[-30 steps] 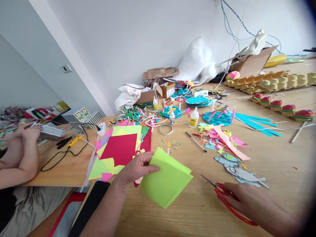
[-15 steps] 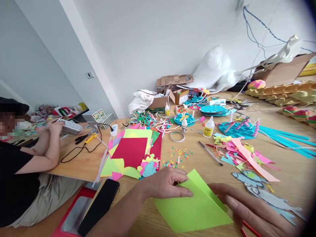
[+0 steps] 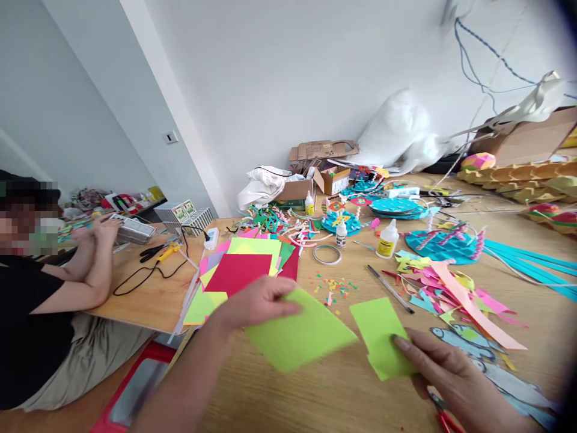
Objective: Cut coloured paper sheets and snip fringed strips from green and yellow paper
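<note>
My left hand [image 3: 264, 304], a little blurred, pinches a lime-green paper sheet [image 3: 300, 337] by its upper left corner, held above the table. Between thumb and fingers of my right hand [image 3: 444, 364] is a smaller, oblong piece of lime-green paper [image 3: 381, 337], apart from the sheet. Red-handled scissors [image 3: 444, 415] show just below the right hand; whether its lower fingers hold them or they lie on the table, I cannot tell. Close to that hand lie grey-blue paper fish [image 3: 509, 376]. Beyond the left hand is a stack of coloured paper with a red sheet [image 3: 238, 273] on top.
A pen [image 3: 390, 288], tape roll [image 3: 327, 255], glue bottle [image 3: 386, 239] and heap of paper scraps [image 3: 451, 285] lie ahead. Tiny confetti bits [image 3: 336, 285] are scattered mid-table. On the left another person [image 3: 67, 276] sits with both hands on a grey object [image 3: 135, 230].
The right hand came over to the green paper and moved back right with a smaller piece, now separate from the left hand's sheet. The scissors dropped lower in view. The camera turned left.
</note>
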The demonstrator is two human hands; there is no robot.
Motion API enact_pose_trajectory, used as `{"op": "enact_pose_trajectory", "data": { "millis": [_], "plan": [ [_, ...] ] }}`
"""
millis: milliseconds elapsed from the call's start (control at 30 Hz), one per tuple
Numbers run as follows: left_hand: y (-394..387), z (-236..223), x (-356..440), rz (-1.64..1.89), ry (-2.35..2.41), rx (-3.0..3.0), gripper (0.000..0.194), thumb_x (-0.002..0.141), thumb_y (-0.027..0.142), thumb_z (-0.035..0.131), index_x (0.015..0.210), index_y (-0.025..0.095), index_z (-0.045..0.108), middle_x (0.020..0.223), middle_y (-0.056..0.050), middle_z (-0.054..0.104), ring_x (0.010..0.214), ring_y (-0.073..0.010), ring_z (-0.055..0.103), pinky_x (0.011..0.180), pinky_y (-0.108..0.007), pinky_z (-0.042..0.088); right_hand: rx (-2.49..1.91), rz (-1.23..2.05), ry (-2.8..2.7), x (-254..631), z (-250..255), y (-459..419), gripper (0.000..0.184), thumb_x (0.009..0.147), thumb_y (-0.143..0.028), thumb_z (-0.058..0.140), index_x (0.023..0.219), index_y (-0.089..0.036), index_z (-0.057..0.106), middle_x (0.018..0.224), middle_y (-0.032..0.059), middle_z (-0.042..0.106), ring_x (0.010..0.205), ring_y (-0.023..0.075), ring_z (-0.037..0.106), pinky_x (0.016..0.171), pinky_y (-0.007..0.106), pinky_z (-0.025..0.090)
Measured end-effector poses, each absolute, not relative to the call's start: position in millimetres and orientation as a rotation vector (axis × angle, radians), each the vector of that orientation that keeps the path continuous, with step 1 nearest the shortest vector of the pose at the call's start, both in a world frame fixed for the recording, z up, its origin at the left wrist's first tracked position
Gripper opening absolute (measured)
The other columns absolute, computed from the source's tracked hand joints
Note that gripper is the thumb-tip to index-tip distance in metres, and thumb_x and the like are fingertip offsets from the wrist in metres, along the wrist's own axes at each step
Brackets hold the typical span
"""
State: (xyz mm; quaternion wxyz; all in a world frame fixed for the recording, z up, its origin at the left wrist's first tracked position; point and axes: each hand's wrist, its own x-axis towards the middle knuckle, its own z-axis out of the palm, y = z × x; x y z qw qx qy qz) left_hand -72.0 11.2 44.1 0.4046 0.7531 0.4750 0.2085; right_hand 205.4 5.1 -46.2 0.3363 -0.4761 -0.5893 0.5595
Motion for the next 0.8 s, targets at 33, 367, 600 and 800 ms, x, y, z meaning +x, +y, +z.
{"op": "enact_pose_trajectory", "data": {
  "millis": [33, 367, 600, 800],
  "plan": [
    [15.4, 52.1, -85.0, 0.581, 1.322, 1.949, 0.027, 0.079, 0.037, 0.051, 0.086, 0.013, 0.061, 0.075, -0.001, 0.058, 0.066, -0.0128, 0.053, 0.06, -0.022, 0.041, -1.276, 1.382, -1.555, 209.8, -47.7, 8.1, 0.026, 0.072, -0.045, 0.056, 0.066, -0.019, 0.061, 0.055, -0.0007, 0.054, 0.044, 0.0104, 0.043, 0.039, 0.02, 0.038],
    [92.4, 11.3, -152.4, 0.712, 2.083, 2.65, 0.029, 0.081, 0.011, 0.041, 0.102, 0.019, 0.06, 0.101, -0.005, 0.061, 0.096, -0.0169, 0.053, 0.086, -0.029, 0.04, -1.449, 0.978, -1.72, 213.1, -77.7, 24.5, 0.031, 0.074, -0.045, 0.045, 0.075, -0.019, 0.063, 0.044, -0.0034, 0.05, 0.043, 0.014, 0.05, 0.045, 0.024, 0.04],
    [105.5, -63.3, -166.3, 0.435, 2.226, 2.569, 0.034, 0.078, 0.007, 0.043, 0.102, 0.021, 0.062, 0.104, -0.01, 0.058, 0.1, -0.0226, 0.05, 0.089, -0.039, 0.037, -1.427, 1.054, -1.73, 209.0, -83.8, 24.7, 0.034, 0.076, -0.045, 0.044, 0.088, -0.02, 0.064, 0.05, -0.0028, 0.054, 0.043, 0.0132, 0.052, 0.042, 0.022, 0.04],
    [100.4, -77.5, -165.1, 0.287, 2.26, 2.432, 0.04, 0.079, 0.022, 0.048, 0.119, 0.019, 0.048, 0.125, -0.014, 0.045, 0.117, -0.0317, 0.037, 0.092, -0.052, 0.029, -1.392, 1.152, -1.66, 201.0, -76.2, 21.8, 0.031, 0.077, -0.042, 0.046, 0.088, -0.019, 0.063, 0.051, -0.0042, 0.05, 0.043, 0.0113, 0.048, 0.042, 0.021, 0.036]
  ]
}}
